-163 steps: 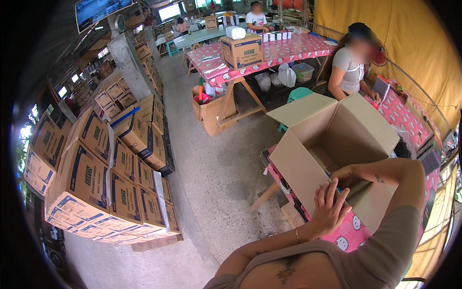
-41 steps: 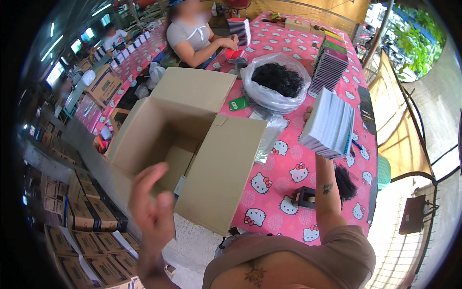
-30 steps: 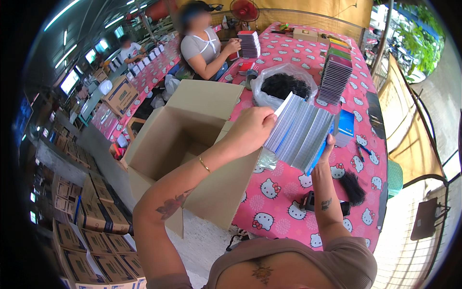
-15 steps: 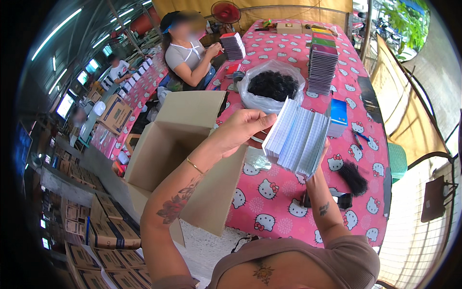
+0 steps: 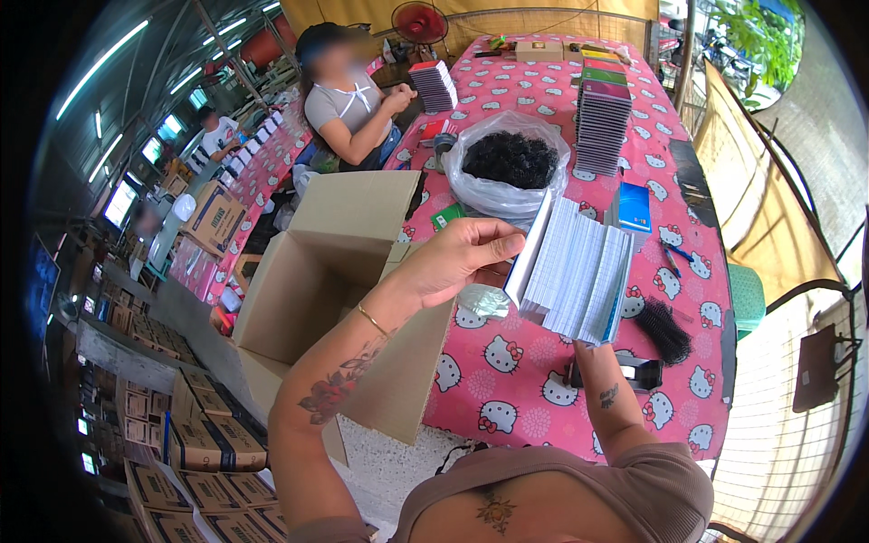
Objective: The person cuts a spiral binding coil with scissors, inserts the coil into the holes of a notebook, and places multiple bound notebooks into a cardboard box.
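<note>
A thick block of lined notebook pages (image 5: 575,271) is held up over the table, its page edges fanned in clumps. Its left cover (image 5: 532,244) stands apart from the pages, pale inside with a blue edge, and a strip of blue shows on the right side. Thumb and fingers of my left hand (image 5: 484,249) pinch near that left cover. My right hand (image 5: 592,351) bears the block from behind and below; its fingers are hidden by the pages. Just behind the block stands a small stack of blue notebooks (image 5: 633,210).
An open cardboard box (image 5: 326,271) stands left of the table. A plastic bag of black coils (image 5: 511,161), a loose coil bundle (image 5: 665,330), blue pens (image 5: 674,253) and tall notebook stacks (image 5: 604,127) lie on the pink tablecloth (image 5: 507,398). A co-worker (image 5: 348,113) sits at the far left.
The block has shifted slightly right and down. Its left cover has swung away from the pages, and my left hand has moved slightly with it. A green item left of the bag now shows.
</note>
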{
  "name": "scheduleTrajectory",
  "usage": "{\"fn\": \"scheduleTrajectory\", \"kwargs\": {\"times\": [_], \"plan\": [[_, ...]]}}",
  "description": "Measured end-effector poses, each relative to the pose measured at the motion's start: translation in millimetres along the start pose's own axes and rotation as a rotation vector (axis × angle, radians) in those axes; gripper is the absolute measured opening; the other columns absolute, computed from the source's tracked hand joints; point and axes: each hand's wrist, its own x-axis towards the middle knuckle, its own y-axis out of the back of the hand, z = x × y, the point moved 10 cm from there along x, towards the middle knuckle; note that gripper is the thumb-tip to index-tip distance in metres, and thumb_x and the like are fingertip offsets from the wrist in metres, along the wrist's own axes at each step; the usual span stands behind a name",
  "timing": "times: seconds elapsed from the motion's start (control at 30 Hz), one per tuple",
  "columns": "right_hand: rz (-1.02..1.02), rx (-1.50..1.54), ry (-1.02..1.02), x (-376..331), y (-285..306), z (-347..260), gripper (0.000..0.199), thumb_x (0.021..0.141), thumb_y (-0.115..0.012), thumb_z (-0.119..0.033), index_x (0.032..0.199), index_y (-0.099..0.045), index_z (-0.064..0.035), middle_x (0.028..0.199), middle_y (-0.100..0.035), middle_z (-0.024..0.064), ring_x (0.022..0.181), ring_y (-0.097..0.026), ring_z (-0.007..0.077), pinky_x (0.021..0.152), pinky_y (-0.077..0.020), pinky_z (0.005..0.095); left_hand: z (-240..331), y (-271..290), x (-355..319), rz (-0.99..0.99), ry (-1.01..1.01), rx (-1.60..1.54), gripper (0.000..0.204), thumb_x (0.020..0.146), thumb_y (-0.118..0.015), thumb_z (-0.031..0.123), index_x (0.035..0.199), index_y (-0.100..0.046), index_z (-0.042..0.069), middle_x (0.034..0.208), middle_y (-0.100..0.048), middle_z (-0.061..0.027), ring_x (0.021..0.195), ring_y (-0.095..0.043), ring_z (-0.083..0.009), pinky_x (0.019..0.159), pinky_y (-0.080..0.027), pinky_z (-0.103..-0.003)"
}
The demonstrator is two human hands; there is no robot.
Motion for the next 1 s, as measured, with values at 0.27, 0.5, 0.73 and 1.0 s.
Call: {"fn": "scheduleTrajectory", "kwargs": {"times": [0.27,0.5,0.73,1.0], "plan": [[-0.088,0.027,-0.013,-12.5,-0.1,18.7,0.084,0.086,-0.043,-0.069,0.143,-0.044,-0.0077,0.137,-0.054,0.0159,0.117,-0.059,0.0339,0.099,-0.0509,0.0479,8.8,6.9,-5.1,0.206,-0.156,0.18,0.018,0.094,-0.059,0.007,0.112,-0.063,0.003,0.095,-0.066,-0.0043,0.082,-0.065,-0.0103,0.071,-0.053,-0.027],[-0.114,-0.048,-0.065,-10.1,20.2,49.9,0.091,0.084,-0.043,-0.076,0.146,-0.04,-0.0082,0.141,-0.051,0.0158,0.124,-0.055,0.0337,0.103,-0.0477,0.0486,36.9,-9.9,-12.8,0.41,-0.437,1.175,0.023,0.085,-0.072,0.022,0.087,-0.066,0.0,0.083,-0.064,-0.0167,0.077,-0.063,-0.0308,0.07,-0.049,-0.039],[-0.073,0.084,0.067,-11.0,23.1,24.8,0.091,0.082,-0.054,-0.07,0.147,-0.038,-0.0076,0.142,-0.049,0.0166,0.125,-0.053,0.0351,0.104,-0.0462,0.051,42.7,-22.3,-11.8,0.455,-0.491,1.212,0.039,0.082,-0.078,0.033,0.096,-0.067,-0.003,0.095,-0.065,-0.0178,0.087,-0.064,-0.0337,0.075,-0.05,-0.041],[0.013,-0.19,-0.162,11.9,6.2,-32.2,0.085,0.079,-0.07,-0.051,0.144,-0.039,-0.0066,0.138,-0.05,0.02,0.119,-0.058,0.0358,0.101,-0.049,0.052,107.6,-21.8,-65.9,0.68,-0.756,1.171,0.028,0.09,-0.07,0.014,0.111,-0.065,-0.004,0.1,-0.061,-0.0108,0.082,-0.061,-0.0164,0.067,-0.049,-0.029]]}}
